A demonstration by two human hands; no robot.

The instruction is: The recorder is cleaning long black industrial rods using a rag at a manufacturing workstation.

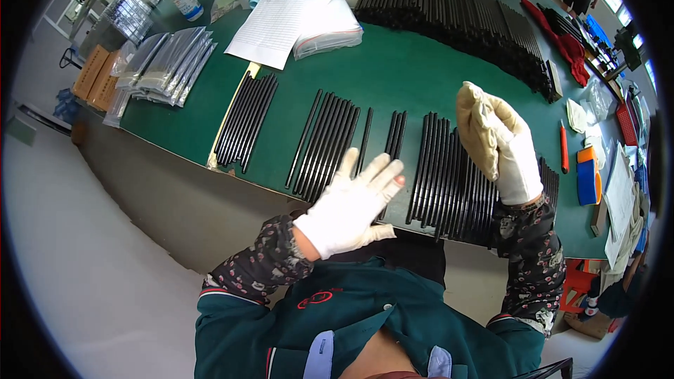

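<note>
My left hand [349, 209], in a white glove, hovers palm down with fingers spread over the table's front edge. Under and beside its fingers are a lone black rod [366, 133], a small group of black rods [395, 135] and a larger group [328, 142]. My right hand [493, 142], in a stained white glove, is raised above a wide row of black rods [449, 179]. Its fingers are bent and pressed together; whether anything sits inside them is hidden. Farther left, another group of rods [246, 125] lies beside a pale strip [226, 123].
A long pile of black rods [456, 24] spans the back of the green table [393, 60]. Papers [281, 17] and plastic-bagged stacks [168, 67] lie left. At the right are a red marker [564, 147], an orange-and-blue tape roll [588, 177] and a red cloth [562, 42]. Other people work beyond.
</note>
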